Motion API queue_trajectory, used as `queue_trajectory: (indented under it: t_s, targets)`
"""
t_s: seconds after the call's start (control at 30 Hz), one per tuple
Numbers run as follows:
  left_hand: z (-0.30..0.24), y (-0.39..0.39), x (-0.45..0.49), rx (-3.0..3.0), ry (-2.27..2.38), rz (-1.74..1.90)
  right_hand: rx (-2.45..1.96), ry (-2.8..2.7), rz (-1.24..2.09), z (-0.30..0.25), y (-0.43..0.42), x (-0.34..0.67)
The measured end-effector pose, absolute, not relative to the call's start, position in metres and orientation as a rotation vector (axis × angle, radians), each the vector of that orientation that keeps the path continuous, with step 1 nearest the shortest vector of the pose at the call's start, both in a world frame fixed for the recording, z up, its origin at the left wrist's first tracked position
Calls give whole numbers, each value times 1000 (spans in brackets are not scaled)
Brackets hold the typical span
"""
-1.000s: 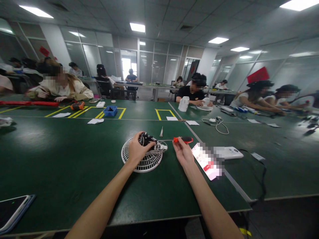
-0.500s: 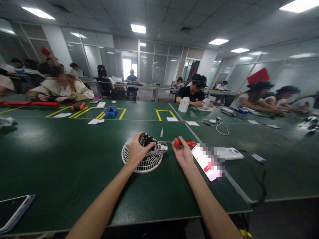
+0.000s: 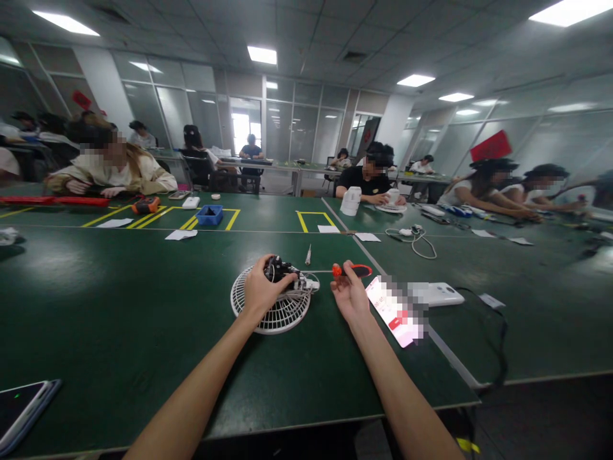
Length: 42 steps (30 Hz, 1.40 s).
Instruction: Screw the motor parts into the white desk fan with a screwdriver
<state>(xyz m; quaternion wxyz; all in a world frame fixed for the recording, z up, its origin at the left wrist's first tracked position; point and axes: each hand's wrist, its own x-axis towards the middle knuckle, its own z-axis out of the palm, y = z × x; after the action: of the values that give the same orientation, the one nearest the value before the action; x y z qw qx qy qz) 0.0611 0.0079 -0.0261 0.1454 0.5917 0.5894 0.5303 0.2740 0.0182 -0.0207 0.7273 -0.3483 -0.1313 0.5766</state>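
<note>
A white round fan grille (image 3: pixel 271 306) lies flat on the green table (image 3: pixel 119 300). On top of it sits a black motor part (image 3: pixel 279 268) with white wires. My left hand (image 3: pixel 262 289) is closed around that part, holding it on the grille. My right hand (image 3: pixel 350 295) grips the red and black handle of a screwdriver (image 3: pixel 352 271). Its thin shaft points left toward the motor part.
A second small screwdriver (image 3: pixel 308 255) lies just beyond the grille. A phone (image 3: pixel 395 310) and a white box (image 3: pixel 438 294) lie right of my right hand. Another phone (image 3: pixel 22 412) lies at the near left edge. Other people sit at tables behind, with a blue tray (image 3: pixel 210 214).
My right hand has turned the screwdriver handle a little between the frames; the left hand has stayed on the motor part. The view has shifted slightly.
</note>
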Motion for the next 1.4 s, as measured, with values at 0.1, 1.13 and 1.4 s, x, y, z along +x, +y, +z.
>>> queue_trajectory:
  t_s: [0.1, 1.13, 1.4]
  targets:
    - [-27, 8, 61, 1704, 1706, 1523, -792, -269, 1267, -22, 20, 275]
    - [-28, 9, 62, 1678, 1698, 1557, -752, -336, 1252, -28, 22, 275]
    - [-27, 8, 61, 1683, 1700, 1550, -734, -303, 1288, -22, 20, 273]
